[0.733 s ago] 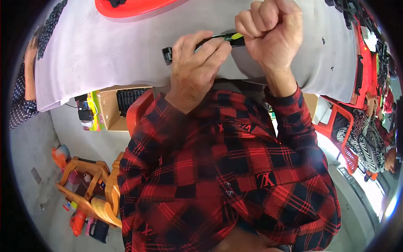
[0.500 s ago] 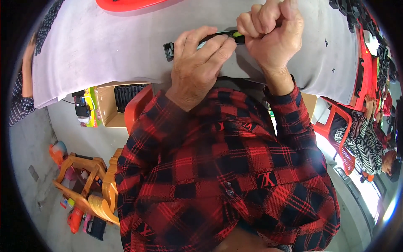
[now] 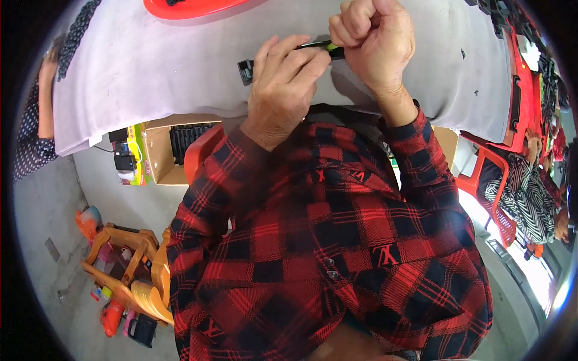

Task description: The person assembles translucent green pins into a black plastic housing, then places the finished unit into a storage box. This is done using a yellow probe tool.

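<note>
Taking the red tray (image 3: 195,12) as my reference: the black strip (image 3: 245,72) lies on the cloth-covered counter (image 3: 150,72), on the near side of the tray and to its right. I have the left hand (image 3: 282,90) across the strip's middle, fingers bent down over it with small gaps between them; I read this as a hold, though the thumb is out of sight. The right hand (image 3: 379,51), farther right of the tray, is drawn into a loose fist by the strip's far end, a green piece (image 3: 332,46) poking out at its left edge; the fingers look closed on it. Step in hand, my judgement: the left steadies while the right works that end with the green piece. Such a move calls for the strip kept from turning under the left, and a firm, small motion of the right, well clear of the left fingertips. Hard to make out: the strip's middle, under the left hand; its right end, against the fist; most of the green piece, so I cannot tell if it is a tool or a part. The tray is cut off by the upper edge, as is the black part (image 3: 174,2) in it.
</note>
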The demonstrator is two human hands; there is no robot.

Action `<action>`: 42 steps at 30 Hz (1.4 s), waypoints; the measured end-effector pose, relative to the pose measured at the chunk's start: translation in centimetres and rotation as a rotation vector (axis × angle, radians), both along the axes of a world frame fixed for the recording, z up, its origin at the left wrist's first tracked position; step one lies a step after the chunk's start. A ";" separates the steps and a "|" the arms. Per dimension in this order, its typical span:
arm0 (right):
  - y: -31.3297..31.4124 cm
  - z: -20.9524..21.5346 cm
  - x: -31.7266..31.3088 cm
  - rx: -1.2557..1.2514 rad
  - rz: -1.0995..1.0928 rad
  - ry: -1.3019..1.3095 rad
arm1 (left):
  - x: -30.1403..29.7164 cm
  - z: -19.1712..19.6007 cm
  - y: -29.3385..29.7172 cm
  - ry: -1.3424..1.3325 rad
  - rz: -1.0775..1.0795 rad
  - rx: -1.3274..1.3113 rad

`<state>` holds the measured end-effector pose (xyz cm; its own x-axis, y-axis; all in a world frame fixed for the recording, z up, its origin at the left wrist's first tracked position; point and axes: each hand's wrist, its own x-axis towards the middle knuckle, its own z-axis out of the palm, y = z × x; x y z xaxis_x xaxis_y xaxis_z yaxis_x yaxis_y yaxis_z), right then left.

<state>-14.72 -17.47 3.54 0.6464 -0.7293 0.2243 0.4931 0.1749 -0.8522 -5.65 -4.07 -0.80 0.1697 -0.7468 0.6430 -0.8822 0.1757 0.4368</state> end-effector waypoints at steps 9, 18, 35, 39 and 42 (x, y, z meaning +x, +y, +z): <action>1.4 0.5 0.6 0.138 0.012 0.028 | -0.4 -0.2 0.1 0.136 0.069 -0.183; 1.5 -0.3 1.8 0.194 0.010 -0.108 | 0.3 1.1 0.0 0.187 0.079 -0.005; 1.7 0.5 2.7 0.129 -0.034 0.119 | 0.1 1.3 0.7 0.295 0.074 0.109; 1.9 0.5 2.8 -0.012 -0.064 0.133 | 0.5 -2.5 -3.1 0.525 -0.277 -0.687; 0.9 -0.3 3.0 -0.126 -0.113 0.228 | 0.0 2.7 0.3 0.257 -0.005 0.079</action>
<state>-11.76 -16.59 3.27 0.6068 -0.7752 0.1756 0.2961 0.0155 -0.9550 -5.63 -3.75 1.92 0.3159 -0.7945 0.5186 -0.7395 0.1362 0.6592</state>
